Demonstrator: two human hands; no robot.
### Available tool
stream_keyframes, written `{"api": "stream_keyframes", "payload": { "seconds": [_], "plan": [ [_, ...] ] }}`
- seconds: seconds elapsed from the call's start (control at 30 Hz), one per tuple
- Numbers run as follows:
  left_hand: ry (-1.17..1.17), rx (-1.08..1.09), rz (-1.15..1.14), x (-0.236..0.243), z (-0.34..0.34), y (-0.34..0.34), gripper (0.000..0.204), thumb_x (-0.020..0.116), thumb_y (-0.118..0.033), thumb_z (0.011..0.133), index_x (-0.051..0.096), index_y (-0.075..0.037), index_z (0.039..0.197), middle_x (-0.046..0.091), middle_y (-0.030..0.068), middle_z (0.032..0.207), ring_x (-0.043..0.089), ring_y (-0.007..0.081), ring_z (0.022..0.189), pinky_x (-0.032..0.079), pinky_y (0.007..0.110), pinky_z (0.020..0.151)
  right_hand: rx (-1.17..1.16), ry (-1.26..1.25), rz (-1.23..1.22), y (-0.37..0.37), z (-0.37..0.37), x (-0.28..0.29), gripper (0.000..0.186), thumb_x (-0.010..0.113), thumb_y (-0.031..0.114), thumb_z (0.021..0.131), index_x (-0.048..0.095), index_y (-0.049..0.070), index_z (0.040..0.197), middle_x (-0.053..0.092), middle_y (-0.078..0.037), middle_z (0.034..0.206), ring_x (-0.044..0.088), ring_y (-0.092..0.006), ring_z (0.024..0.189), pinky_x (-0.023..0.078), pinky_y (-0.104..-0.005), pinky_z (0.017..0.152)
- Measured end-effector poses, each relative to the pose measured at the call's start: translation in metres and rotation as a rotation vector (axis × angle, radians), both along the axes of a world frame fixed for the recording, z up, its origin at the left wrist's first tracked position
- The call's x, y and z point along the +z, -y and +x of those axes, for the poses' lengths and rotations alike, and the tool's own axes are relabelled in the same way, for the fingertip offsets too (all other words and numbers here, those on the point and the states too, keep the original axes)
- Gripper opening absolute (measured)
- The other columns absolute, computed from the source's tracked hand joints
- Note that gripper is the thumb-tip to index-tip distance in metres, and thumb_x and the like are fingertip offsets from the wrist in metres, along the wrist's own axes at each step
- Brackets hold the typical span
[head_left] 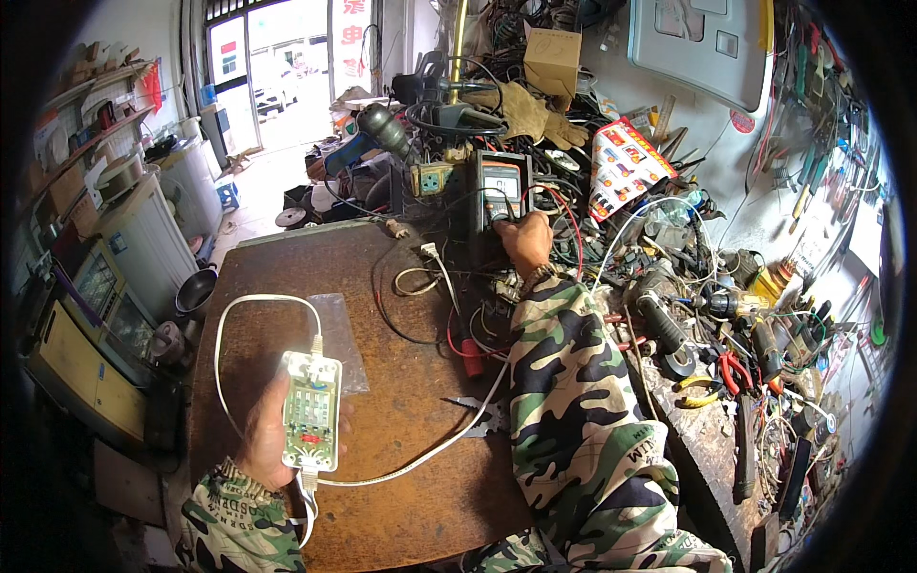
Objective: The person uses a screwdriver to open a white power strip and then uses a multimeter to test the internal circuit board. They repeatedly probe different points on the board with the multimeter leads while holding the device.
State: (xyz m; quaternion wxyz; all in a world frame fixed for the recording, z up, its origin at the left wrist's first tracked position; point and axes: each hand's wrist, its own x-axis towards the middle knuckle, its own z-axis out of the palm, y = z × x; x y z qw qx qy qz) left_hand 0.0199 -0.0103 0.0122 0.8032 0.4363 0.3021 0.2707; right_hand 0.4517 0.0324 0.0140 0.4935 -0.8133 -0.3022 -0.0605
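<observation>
Left grip (pixel 266 430) holds an opened white adapter (pixel 311 411), circuit board showing, at lower left over the rusty tabletop (pixel 401 497). Right grip (pixel 523 241) rests on the multimeter (pixel 501 194), upper centre, fingers' closure unclear. Probes apparently not yet on the board; testing seems just beginning.

Two hands are at work over one rusty brown workbench (pixel 401 497): the left hand (pixel 263 435) cradles one opened white adapter (pixel 310 411) showing one circuit board, the right hand (pixel 523 239) rests at one digital multimeter (pixel 500 191). One white cable (pixel 430 454) trails across the top. Beyond lie one pair of tan work gloves (pixel 530 115), one cardboard box (pixel 552 57), one red-handled pair of pliers (pixel 734 368) and one clear plastic bag (pixel 339 334).
</observation>
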Motion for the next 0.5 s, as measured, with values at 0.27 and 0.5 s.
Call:
{"api": "stream_keyframes", "payload": {
  "seconds": [0.27,0.5],
  "plan": [
    [-0.009,0.02,-0.013,-0.002,0.0,-0.001,0.062,0.04,-0.062,0.095,0.057,-0.009,0.123,0.068,0.0171,0.098,0.069,0.026,0.081,0.06,0.042,0.06,0.119,0.317,0.07,0.006,0.019,-0.008,0.035,0.073,0.021,0.073,0.062,-0.004,0.096,0.067,-0.026,0.087,0.064,-0.0452,0.087,0.05,-0.05,0.076],
    [-0.02,0.04,-0.004,0.002,0.003,0.002,0.061,0.04,-0.062,0.096,0.057,-0.009,0.123,0.068,0.0175,0.096,0.069,0.0255,0.08,0.06,0.041,0.059,0.355,0.443,-0.002,0.014,0.026,-0.004,0.035,0.075,0.013,0.072,0.062,0.002,0.103,0.065,-0.026,0.083,0.063,-0.045,0.085,0.049,-0.0499,0.072]
  ]
}}
